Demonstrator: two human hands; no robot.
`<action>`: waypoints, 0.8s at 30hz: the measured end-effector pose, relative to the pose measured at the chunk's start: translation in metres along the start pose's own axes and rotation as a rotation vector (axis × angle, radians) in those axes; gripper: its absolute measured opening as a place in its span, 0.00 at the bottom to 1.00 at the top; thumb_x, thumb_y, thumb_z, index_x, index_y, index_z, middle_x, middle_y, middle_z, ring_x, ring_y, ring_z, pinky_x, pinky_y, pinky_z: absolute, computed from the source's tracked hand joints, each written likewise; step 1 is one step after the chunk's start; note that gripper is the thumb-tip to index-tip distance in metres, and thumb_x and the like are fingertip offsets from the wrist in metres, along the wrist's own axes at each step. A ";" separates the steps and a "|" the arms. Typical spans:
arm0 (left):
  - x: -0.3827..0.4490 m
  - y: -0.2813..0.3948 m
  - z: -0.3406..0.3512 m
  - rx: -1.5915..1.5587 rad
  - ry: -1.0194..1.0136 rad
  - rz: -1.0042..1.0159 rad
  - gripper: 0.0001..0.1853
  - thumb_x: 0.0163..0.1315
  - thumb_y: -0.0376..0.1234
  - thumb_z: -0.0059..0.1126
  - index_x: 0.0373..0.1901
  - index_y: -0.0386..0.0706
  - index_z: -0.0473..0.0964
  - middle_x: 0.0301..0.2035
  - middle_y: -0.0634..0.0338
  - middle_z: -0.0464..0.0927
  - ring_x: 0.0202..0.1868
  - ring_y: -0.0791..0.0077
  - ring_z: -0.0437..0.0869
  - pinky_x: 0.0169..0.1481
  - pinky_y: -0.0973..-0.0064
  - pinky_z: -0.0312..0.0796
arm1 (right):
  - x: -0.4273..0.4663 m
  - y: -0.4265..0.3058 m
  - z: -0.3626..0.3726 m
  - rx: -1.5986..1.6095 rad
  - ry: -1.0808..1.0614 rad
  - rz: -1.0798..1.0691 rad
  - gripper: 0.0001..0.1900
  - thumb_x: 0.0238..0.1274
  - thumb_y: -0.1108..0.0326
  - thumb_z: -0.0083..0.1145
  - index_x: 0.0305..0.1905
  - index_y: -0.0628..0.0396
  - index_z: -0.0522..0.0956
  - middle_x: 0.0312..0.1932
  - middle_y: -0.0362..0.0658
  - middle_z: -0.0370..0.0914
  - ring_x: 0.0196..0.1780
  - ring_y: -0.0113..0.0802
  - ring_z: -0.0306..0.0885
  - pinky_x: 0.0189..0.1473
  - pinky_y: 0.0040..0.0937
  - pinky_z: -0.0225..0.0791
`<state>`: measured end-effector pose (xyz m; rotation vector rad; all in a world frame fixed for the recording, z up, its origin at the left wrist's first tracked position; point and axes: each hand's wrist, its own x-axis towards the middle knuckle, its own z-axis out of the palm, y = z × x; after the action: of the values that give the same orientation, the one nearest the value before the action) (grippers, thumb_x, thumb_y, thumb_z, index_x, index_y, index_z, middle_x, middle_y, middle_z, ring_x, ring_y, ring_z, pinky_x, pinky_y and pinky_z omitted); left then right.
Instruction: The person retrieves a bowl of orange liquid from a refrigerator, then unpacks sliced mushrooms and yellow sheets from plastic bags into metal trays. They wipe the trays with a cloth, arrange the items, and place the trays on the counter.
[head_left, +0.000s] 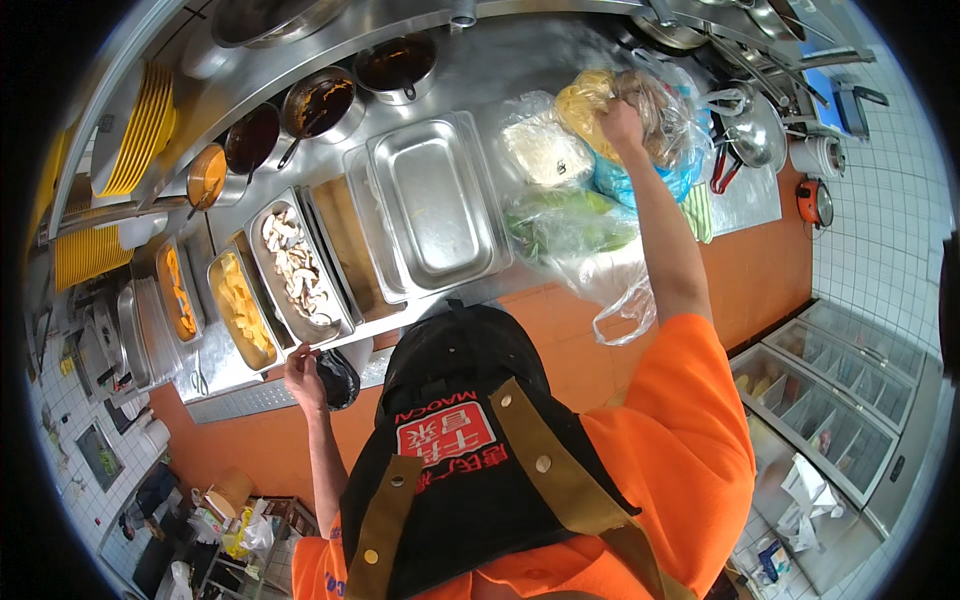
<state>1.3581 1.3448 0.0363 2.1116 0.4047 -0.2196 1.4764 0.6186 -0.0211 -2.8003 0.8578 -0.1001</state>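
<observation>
My right hand (624, 129) is on a clear plastic bag of yellow food (583, 101), its fingers curled into the plastic and partly hidden. Beside it lies a clear bag with brown contents (651, 112), over a blue plastic bag (615, 180). My left hand (305, 382) is at the front corner of a steel pan of sliced mushrooms (292, 270); its fingertips meet the rim, but whether they grip it is unclear. Between the pans and bags sits a steel tray (433, 202) with only small specks inside.
Nearby are a bag of white food (551, 154), a bag of green vegetables (570, 225), and pans of yellow pieces (244, 311) and orange strips (178, 292). Sauce pots (321, 101) line the back under a steel shelf (330, 46). A black bag (337, 379) hangs at the counter's front.
</observation>
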 end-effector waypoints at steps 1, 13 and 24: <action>-0.005 -0.002 0.003 -0.067 0.006 -0.011 0.13 0.59 0.19 0.47 0.45 0.29 0.75 0.39 0.53 0.81 0.40 0.70 0.83 0.51 0.76 0.72 | 0.004 0.004 -0.009 0.145 0.002 -0.003 0.16 0.54 0.56 0.65 0.36 0.61 0.81 0.31 0.51 0.81 0.38 0.42 0.79 0.46 0.40 0.70; -0.022 0.059 0.032 -0.255 -0.118 -0.006 0.12 0.62 0.22 0.47 0.44 0.29 0.76 0.38 0.53 0.82 0.43 0.69 0.83 0.52 0.76 0.71 | -0.057 -0.093 -0.144 1.156 -0.223 0.071 0.07 0.56 0.68 0.64 0.36 0.58 0.82 0.28 0.33 0.78 0.28 0.16 0.68 0.29 0.18 0.56; -0.008 0.129 0.114 -0.382 -0.512 0.277 0.21 0.60 0.22 0.54 0.57 0.37 0.70 0.53 0.55 0.75 0.55 0.71 0.77 0.59 0.73 0.71 | -0.157 -0.236 -0.098 0.483 -0.196 -0.575 0.13 0.59 0.60 0.62 0.41 0.57 0.81 0.35 0.46 0.81 0.30 0.36 0.77 0.34 0.35 0.71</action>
<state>1.3989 1.1824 0.0784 1.6360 -0.1426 -0.4662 1.4630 0.8792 0.1263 -2.4461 -0.0390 -0.1015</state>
